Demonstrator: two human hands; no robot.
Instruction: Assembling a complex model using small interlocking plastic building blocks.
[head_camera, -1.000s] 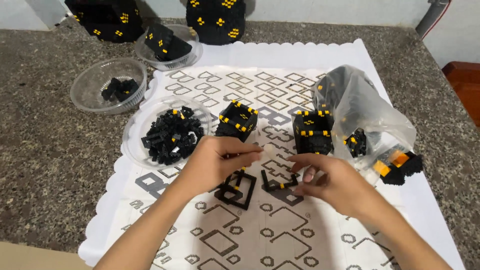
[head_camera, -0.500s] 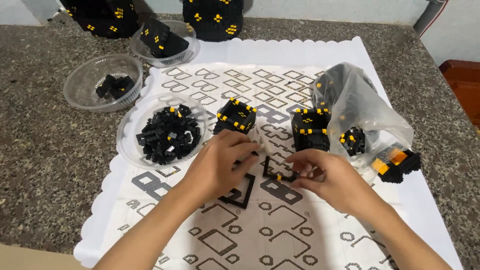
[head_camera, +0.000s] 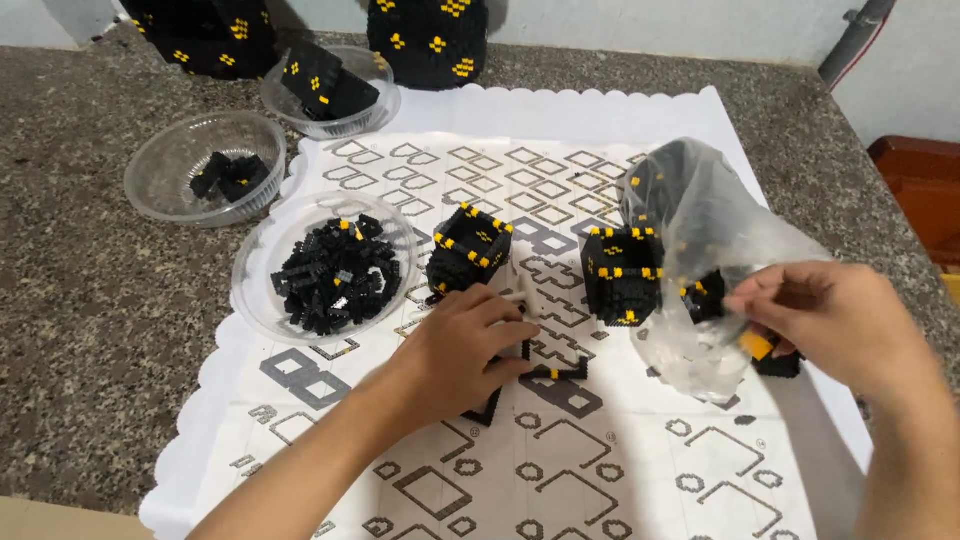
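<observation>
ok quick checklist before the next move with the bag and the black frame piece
1. Left hand steadying the flat black frame piece on the patterned mat: ok, it rests on it.
2. Right hand at the clear plastic bag: ok, fingers pinch its side.
3. What the right hand grips inside the bag: cannot tell, only a small orange bit shows.
4. Two open black-and-yellow cubes upright on the mat: ok.
5. Bowl of loose black bricks close to the left hand: ok.
6. Frame piece complete: not ok, only angled sections show.
</observation>
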